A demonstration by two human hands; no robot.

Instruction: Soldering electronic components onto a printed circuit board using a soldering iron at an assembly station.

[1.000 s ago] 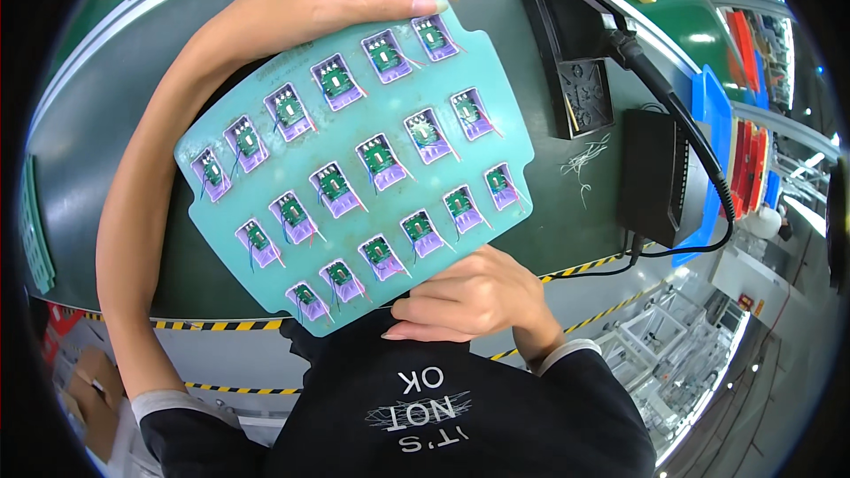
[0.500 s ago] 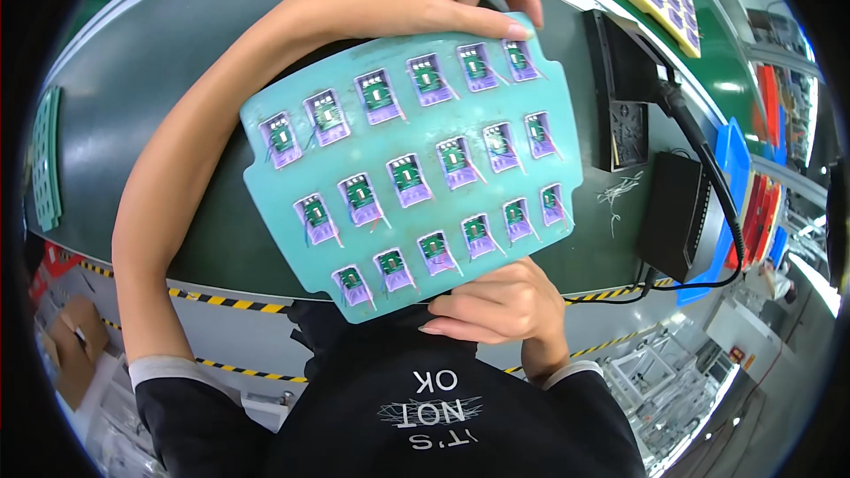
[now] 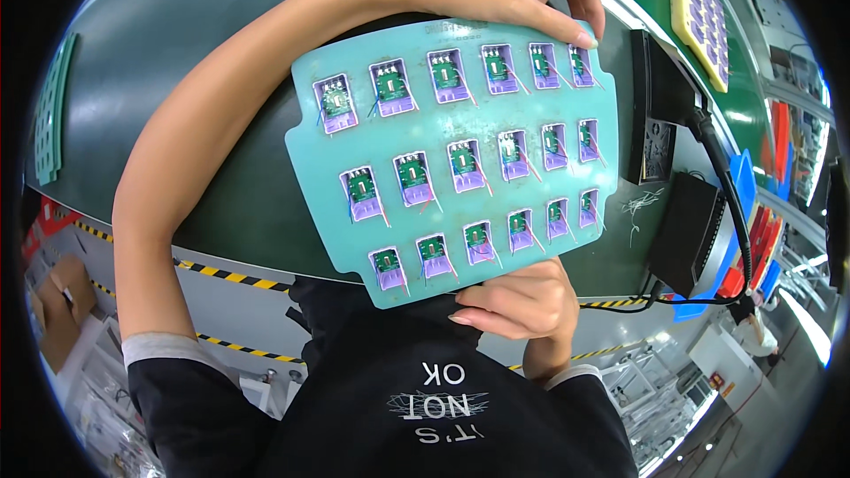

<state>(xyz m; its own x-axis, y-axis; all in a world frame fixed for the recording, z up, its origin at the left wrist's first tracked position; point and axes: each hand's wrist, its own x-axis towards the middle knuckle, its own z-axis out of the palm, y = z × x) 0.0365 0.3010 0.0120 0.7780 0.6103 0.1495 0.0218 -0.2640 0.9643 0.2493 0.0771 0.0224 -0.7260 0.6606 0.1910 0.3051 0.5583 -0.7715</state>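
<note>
A light teal tray [image 3: 323,157] with rows of rectangular pockets is held up over the dark green worktop, tilted toward me. In each pocket sits a small purple housing with a green circuit board [image 3: 465,165] and thin red and blue wires sticking out. Reaching round the tray's far side, my left hand [image 3: 536,2] pinches its far right corner between thumb and fingers. My right hand [image 3: 522,303] has its fingers curled at the near edge, gripping the tray from below; part of that grip is hidden beneath it.
On the right stand a black stand-like device [image 3: 651,106], a black box [image 3: 686,235] with a thick cable and some white wire clippings [image 3: 639,204]. A yellow-edged tray [image 3: 695,13] lies far right. Another green tray [image 3: 53,119] stands far left. Blue bins [image 3: 742,186] line the right side.
The tray has shifted right in the picture and turned a little, its far edge now closer to level. Both hands moved with it, keeping their grip; the surroundings shifted slightly too.
</note>
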